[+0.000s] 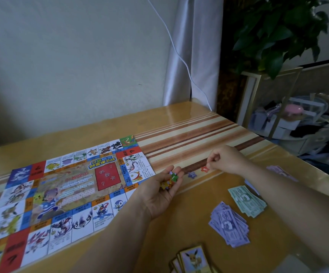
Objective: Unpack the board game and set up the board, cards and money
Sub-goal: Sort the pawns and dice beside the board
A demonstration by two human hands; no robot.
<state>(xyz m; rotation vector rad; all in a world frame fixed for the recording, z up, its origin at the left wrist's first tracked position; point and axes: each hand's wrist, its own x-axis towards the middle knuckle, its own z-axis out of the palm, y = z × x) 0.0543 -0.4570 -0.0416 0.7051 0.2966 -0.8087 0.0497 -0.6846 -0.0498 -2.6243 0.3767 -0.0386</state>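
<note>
1. The board (61, 194) lies unfolded and flat on the left of the worktop (159, 125). Its near-left corner is cut off by the frame, and the left forearm (120, 233) hides part of its near-right edge.
2. The left hand (159, 192) is palm-up just beside the board's right edge, fingers curled loosely round a heap of star tokens (171, 179). We make out a green one and orange ones but can't count them.
3. The right hand (224, 159) is further right, thumb and fingertips pinching the top edge of the red star token (204, 169), marked 4, which lies on the worktop.
4. The purple star token (192, 174), marked 2, lies flat between the hands; neither touches it.
5. Money: the green notes (247, 200) and purple notes (229, 225) are fanned out near right, beside the right forearm. A paler pile (281, 172) beyond it is too blurred to identify.
6. The cards (194, 260) are at the bottom edge, cut off; only the top picture shows.
</note>
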